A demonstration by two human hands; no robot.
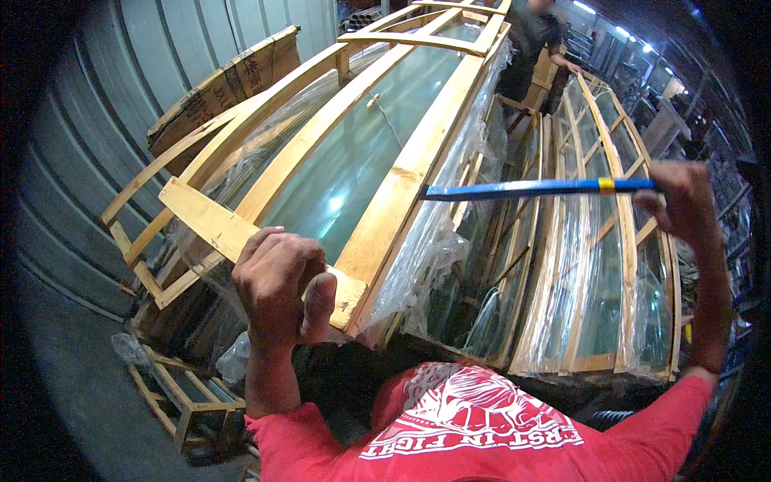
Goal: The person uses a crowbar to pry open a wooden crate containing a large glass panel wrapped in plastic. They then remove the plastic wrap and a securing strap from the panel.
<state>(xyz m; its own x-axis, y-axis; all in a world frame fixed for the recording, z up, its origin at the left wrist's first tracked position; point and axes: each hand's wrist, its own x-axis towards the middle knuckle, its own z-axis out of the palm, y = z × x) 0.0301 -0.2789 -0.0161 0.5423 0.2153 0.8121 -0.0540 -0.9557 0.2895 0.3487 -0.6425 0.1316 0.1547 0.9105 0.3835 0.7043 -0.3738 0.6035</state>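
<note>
1. Right hand (683,197): raised at the right, clamped around the end of a blue bar (530,189).
2. Left hand (281,269): closed over the end slat (213,225) of a wooden crate (317,124), fingers curled over the wood, thumb on the near side.
3. Bar ran nearly level across the view between the 2 hands' sides, a yellow band (606,185) near the grip. Its far end met the outer edge of the crate's right rail (405,173); could not tell whether it was wedged in.
4. Crate sloped away from the wearer, slats lengthwise over greenish glass (353,169). Clear plastic film (422,277) hung rumpled along its right side.
5. To the right, a 2nd crate (624,241), also film-wrapped. At its far end stood a co-worker (530,44), 1 hand on the frame.
6. Left side: brown panel (225,88) leaning beyond the crate, ribbed wall (128,80) behind; small wooden frame (185,418) low on the grey floor (64,345).
</note>
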